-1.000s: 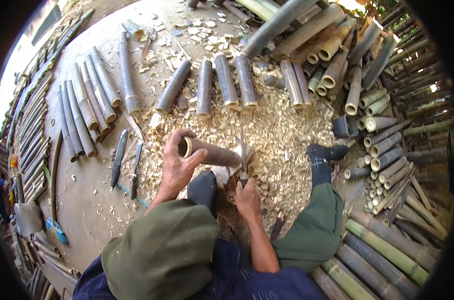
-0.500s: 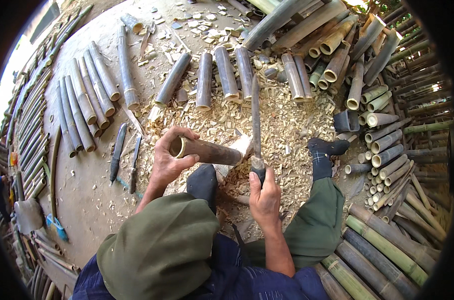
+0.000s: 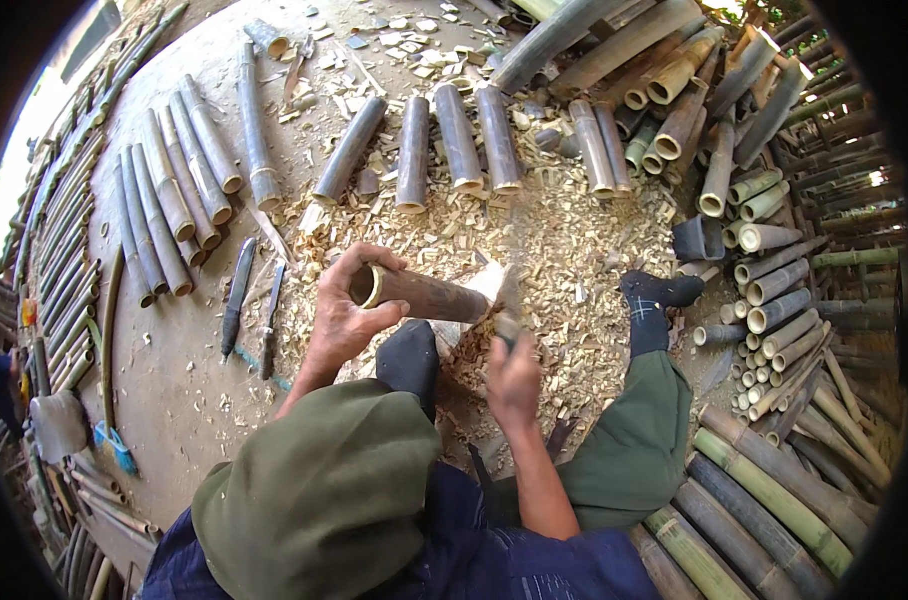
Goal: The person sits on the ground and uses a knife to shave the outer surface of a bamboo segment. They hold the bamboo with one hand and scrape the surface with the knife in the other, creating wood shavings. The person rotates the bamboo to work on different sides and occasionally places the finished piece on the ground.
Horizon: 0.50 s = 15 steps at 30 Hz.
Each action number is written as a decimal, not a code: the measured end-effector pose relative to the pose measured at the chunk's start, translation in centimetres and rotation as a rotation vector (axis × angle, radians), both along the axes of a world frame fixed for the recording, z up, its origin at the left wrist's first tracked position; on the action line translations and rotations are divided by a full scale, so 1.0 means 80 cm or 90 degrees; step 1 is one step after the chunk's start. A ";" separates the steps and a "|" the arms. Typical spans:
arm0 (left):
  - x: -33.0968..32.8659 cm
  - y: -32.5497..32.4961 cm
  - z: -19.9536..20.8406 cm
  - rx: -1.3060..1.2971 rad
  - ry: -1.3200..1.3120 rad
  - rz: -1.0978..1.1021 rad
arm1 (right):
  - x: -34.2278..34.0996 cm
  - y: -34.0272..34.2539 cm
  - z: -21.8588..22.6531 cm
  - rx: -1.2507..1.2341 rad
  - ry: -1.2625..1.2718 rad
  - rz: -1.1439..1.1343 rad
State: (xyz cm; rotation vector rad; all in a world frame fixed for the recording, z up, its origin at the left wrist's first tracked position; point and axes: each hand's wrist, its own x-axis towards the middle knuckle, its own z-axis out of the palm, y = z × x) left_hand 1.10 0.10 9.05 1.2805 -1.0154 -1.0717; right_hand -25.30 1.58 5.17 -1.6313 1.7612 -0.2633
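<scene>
Since the earlier frame your right hand [image 3: 514, 375] has come down and forward, so the blade [image 3: 509, 300] that stood raised over the chips now meets the far end of the bamboo section [image 3: 424, 295]; it is motion-blurred, so you cannot tell how deep it sits. Your left hand [image 3: 349, 315] has kept its place.

Head view: your left hand is closed around the near, open end of the bamboo section, thumb over the rim, holding it nearly level and pointing to your right, just above your dark-socked left foot [image 3: 409, 355]. Your right hand is wrapped tight on the knife handle, just beside the far end of the section. Under both lies a thick bed of pale wood chips [image 3: 564, 240] on the floor [image 3: 184, 400]. Your right foot [image 3: 654, 300] rests out toward the stacked bamboo poles [image 3: 764, 310] at the right edge. Beyond the chips a row of cut bamboo lengths [image 3: 454, 140] lies side by side; more lie at the left [image 3: 174, 200]. Two spare knives [image 3: 254, 310] lie on the floor left of your left hand.

To do this stroke well, I judge you should keep the left grip well back from the cut end, brace the section against your foot so it cannot roll, and drive the blade away from your body in short, shallow strokes.
</scene>
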 end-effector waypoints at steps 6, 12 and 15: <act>0.014 0.001 -0.001 -0.017 -0.092 0.029 | -0.001 -0.018 0.019 -0.005 -0.002 0.028; -0.019 -0.003 0.024 0.033 -0.110 0.079 | 0.012 0.015 -0.039 -0.080 -0.047 -0.072; -0.021 -0.010 0.016 0.004 -0.205 0.073 | 0.003 -0.009 -0.067 0.017 0.076 -0.030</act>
